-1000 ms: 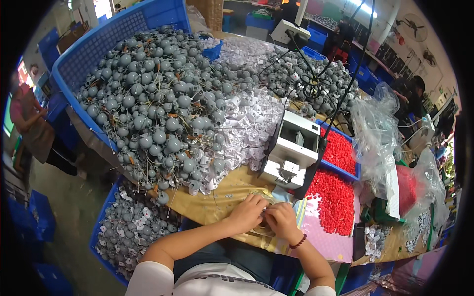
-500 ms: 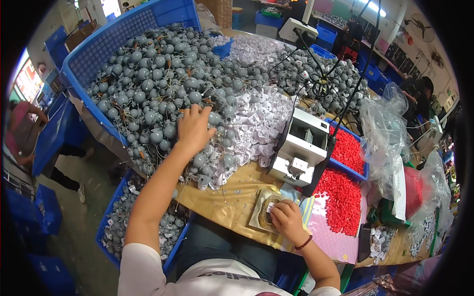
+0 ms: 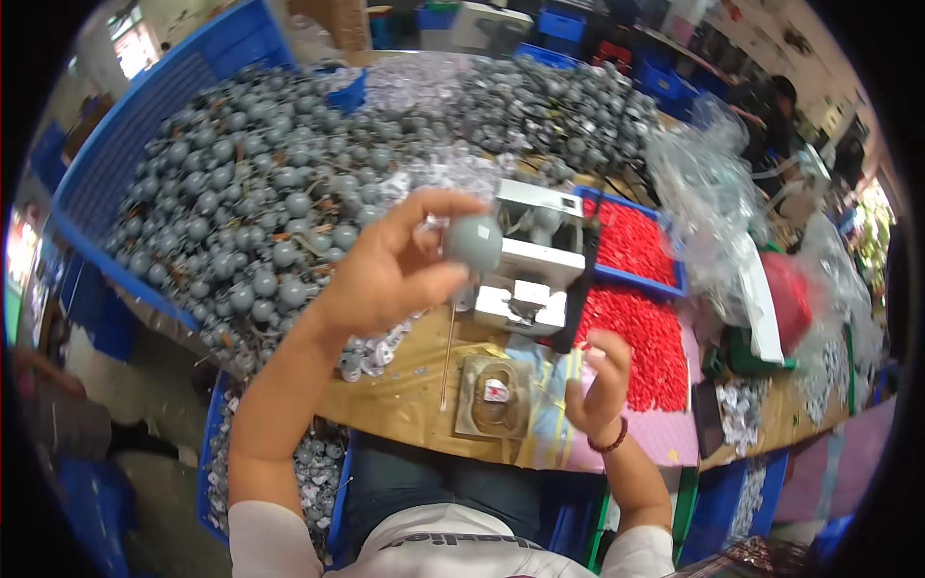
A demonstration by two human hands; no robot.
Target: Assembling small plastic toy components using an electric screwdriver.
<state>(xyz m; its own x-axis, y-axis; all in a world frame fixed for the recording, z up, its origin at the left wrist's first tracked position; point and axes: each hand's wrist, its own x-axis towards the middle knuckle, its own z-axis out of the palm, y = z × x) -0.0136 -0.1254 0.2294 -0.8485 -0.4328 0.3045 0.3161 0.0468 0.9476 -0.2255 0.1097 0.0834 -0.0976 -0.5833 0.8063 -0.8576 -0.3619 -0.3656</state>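
while the left of the hands (image 3: 371,279) pinches a gray ball (image 3: 473,243) aloft, the right (image 3: 599,393) curls near red pieces (image 3: 650,352), grip unclear.

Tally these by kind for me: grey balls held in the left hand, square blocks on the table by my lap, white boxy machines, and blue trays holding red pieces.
Glossy grey ball in the left hand: 1
Flat square block with brown oval centre: 1
White boxy machine: 1
Blue plastic tray of small red pieces: 1
Total: 4
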